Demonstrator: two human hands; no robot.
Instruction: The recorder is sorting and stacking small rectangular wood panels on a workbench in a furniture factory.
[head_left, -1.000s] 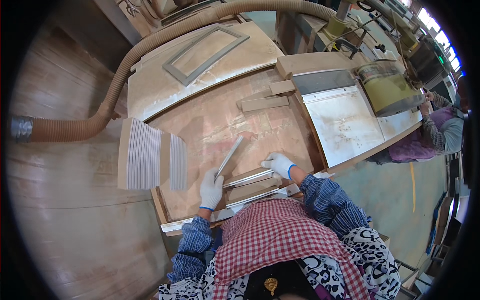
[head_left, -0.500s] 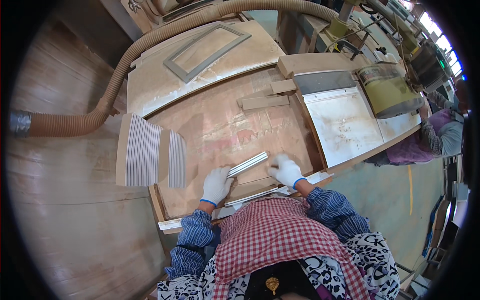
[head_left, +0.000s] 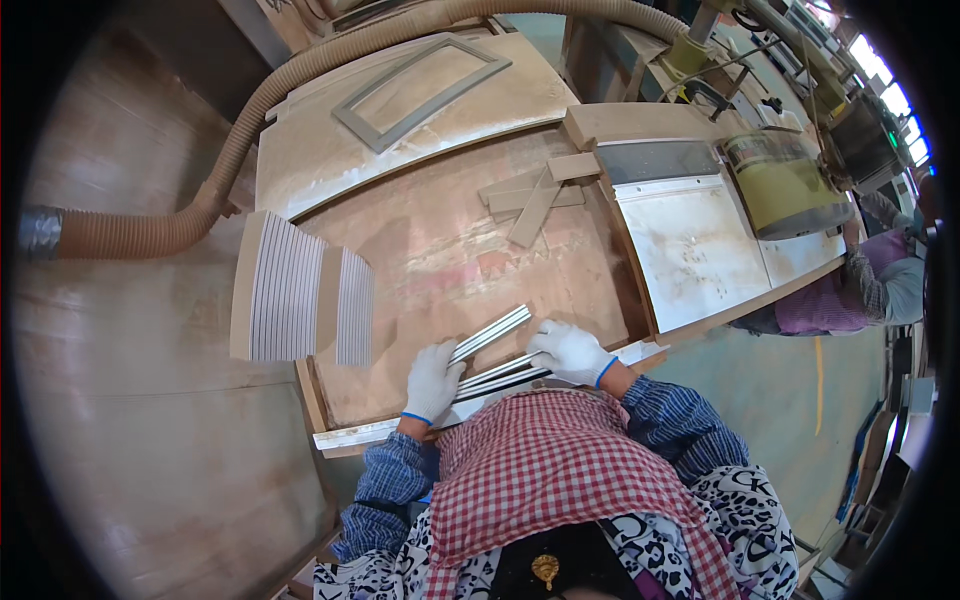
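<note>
My left hand (head_left: 434, 382), in a white knit glove with a blue cuff, is closed around the lower end of a few slim strips with white edges (head_left: 492, 335), which point away from me at a slant. Beneath them, another white-edged strip (head_left: 498, 373) runs low between both hands, close to the table's front edge. At its right end my right hand (head_left: 572, 352), gloved alike, has its fingers closed on it. Farther off, several short brown boards (head_left: 536, 208) lie loosely crossed on the worn wooden table (head_left: 420, 250).
A tall stack of grooved boards (head_left: 285, 290) stands at the table's left. Behind are a grey frame (head_left: 370, 130) on a panel and a ribbed hose (head_left: 240, 140). To the right sits a green machine (head_left: 785, 185) beside a white plate (head_left: 685, 255); another person (head_left: 850, 290) is beyond.
Another short brown board now lies diagonally across the far pile. My right hand has come down slightly and closed on the low strip's end. My left hand keeps its strips, nearly unmoved.
</note>
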